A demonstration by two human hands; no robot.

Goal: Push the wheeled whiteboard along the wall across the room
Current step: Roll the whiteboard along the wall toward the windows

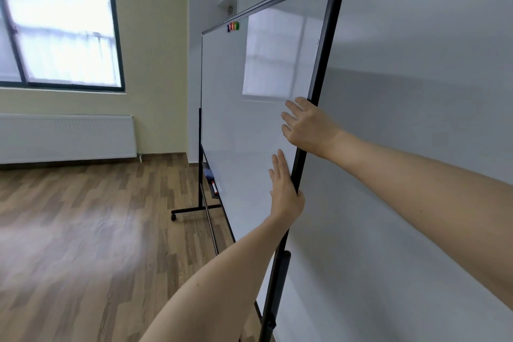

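A tall whiteboard [249, 125] in a black frame stands on a wheeled stand, edge-on to me, close along the grey wall [416, 91] on the right. My left hand [284, 186] grips its near black side rail, fingers flat on the white face, thumb behind. Higher on the same rail, my right hand [308, 125] wraps over the frame, fingers spread on the board. A far foot with a castor [174, 216] rests on the floor. Coloured magnets [233, 26] sit near the top edge.
A pen tray [213, 183] on the board holds an eraser and a red marker. Wood-look floor [83, 230] stretches to the left. A white radiator [66, 137] sits under a dark-framed window [58, 22] on the far wall. A wall niche [229, 0] lies behind the board.
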